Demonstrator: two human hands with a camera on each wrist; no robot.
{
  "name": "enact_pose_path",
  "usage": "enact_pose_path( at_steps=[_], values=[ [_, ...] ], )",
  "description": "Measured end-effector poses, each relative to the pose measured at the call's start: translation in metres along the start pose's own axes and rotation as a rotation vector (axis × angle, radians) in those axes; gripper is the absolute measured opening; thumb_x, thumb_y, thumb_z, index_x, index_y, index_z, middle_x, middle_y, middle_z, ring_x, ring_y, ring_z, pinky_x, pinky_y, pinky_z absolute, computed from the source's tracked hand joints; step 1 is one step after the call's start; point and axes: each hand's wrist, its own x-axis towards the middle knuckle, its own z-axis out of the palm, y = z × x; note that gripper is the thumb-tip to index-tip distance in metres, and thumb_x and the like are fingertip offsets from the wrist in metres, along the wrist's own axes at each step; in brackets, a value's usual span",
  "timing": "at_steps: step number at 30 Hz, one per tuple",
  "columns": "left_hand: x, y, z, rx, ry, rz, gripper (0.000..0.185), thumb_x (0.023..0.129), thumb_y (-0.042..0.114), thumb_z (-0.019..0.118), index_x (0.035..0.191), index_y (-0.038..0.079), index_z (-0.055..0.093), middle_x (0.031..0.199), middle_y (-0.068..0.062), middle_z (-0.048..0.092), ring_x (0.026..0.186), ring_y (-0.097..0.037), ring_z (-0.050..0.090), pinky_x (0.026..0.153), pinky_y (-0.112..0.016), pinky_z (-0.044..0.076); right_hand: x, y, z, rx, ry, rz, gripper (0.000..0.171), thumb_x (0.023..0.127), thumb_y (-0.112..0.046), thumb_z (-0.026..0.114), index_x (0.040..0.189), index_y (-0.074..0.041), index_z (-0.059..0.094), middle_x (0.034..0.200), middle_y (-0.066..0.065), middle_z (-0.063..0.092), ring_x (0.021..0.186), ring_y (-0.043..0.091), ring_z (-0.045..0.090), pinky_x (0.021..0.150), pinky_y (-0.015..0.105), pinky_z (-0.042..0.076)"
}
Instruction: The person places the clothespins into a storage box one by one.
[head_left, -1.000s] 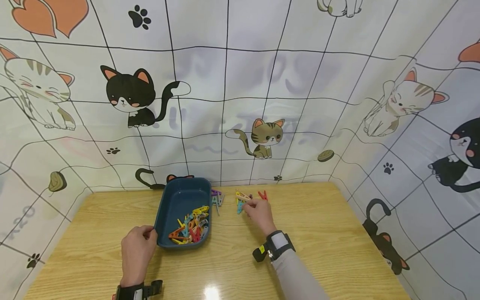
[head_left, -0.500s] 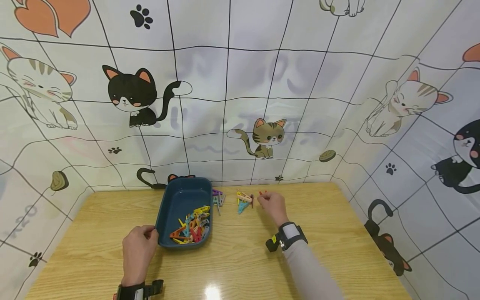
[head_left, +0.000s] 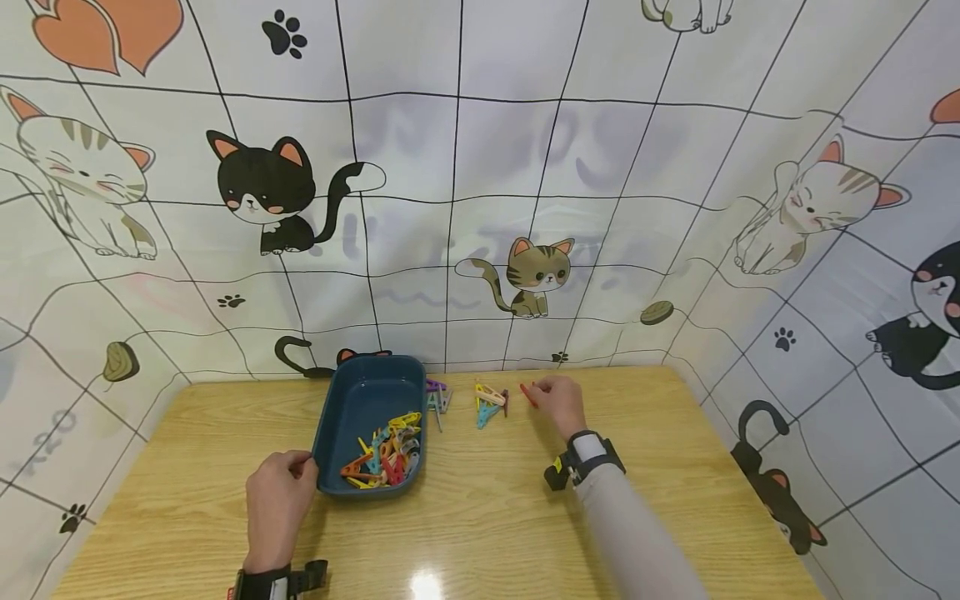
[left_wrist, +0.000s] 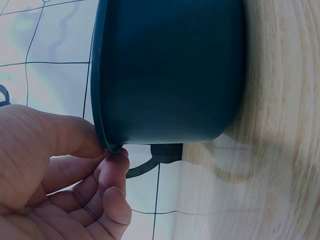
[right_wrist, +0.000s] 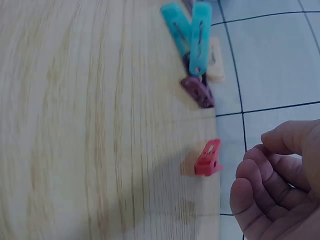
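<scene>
My left hand (head_left: 279, 508) pinches the left rim of a dark blue plastic tub (head_left: 367, 392) between thumb and fingers; the left wrist view shows the tub's outer wall (left_wrist: 175, 75) close up. Inside the tub lies a heap of multicoloured clothespins (head_left: 386, 450). On the right, my right hand (head_left: 561, 404) hovers beside a single red clothespin (head_left: 529, 395). In the right wrist view its fingers are loosely bent and hold nothing, with a gap to the red clothespin (right_wrist: 208, 159).
A small cluster of clothespins (head_left: 489, 400), yellow, beige, blue and dark purple, lies left of the red one. Purple and grey clothespins (head_left: 437, 396) lie against the tub's right side. Behind the wooden table (head_left: 480, 517) stands a cat-print sheet (head_left: 405, 167).
My right hand has left the small clothespin cluster and moved right to the red clothespin, which now appears slightly turned. My left hand stays on the tub's rim.
</scene>
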Motion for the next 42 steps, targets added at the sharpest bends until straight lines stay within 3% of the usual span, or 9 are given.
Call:
enact_pose_path(
  at_steps=[5,10,17,29,42],
  values=[
    [0.0,0.0,0.0,0.001,0.013,0.01,0.015,0.086,-0.001,0.065,0.089,-0.008,0.077,0.075,-0.014,0.067,0.066,-0.027,0.062,0.059,-0.037,0.047,0.007,0.0,0.0,-0.089,-0.004,-0.054,0.017,0.096,-0.013,0.069,0.098,0.001,0.08,0.083,0.008,0.07,0.074,0.021,0.059,0.06,0.027,0.041],
    [0.0,-0.001,0.001,-0.004,0.015,0.009,0.014,0.086,-0.001,0.065,0.089,-0.009,0.077,0.074,-0.013,0.066,0.065,-0.026,0.062,0.057,-0.036,0.046,0.015,-0.003,0.002,-0.257,-0.043,-0.128,0.018,0.097,-0.013,0.068,0.089,-0.001,0.079,0.075,0.005,0.066,0.071,0.021,0.059,0.064,0.03,0.045],
    [-0.001,-0.002,0.002,0.002,0.015,0.034,0.015,0.086,-0.001,0.065,0.089,-0.009,0.077,0.072,-0.013,0.066,0.063,-0.025,0.061,0.056,-0.036,0.046,0.028,-0.005,0.008,-0.462,-0.089,-0.277,0.037,0.097,-0.015,0.069,0.062,-0.006,0.062,0.057,0.001,0.052,0.055,0.017,0.047,0.054,0.029,0.035],
    [-0.001,0.0,0.001,0.002,0.015,0.019,0.014,0.086,-0.002,0.066,0.089,-0.009,0.077,0.073,-0.012,0.066,0.064,-0.024,0.061,0.056,-0.035,0.045,0.04,-0.009,0.022,-0.655,-0.077,-0.364,0.019,0.093,-0.013,0.074,0.078,-0.002,0.071,0.068,0.004,0.06,0.061,0.017,0.05,0.059,0.033,0.047],
    [0.0,0.0,0.001,0.009,0.01,0.016,0.014,0.086,-0.002,0.065,0.088,-0.008,0.077,0.073,-0.013,0.066,0.064,-0.025,0.061,0.057,-0.036,0.046,0.046,-0.004,0.031,-0.664,-0.056,-0.406,0.018,0.089,-0.004,0.073,0.073,-0.004,0.064,0.071,0.006,0.063,0.061,0.016,0.055,0.059,0.033,0.053]
  ],
)
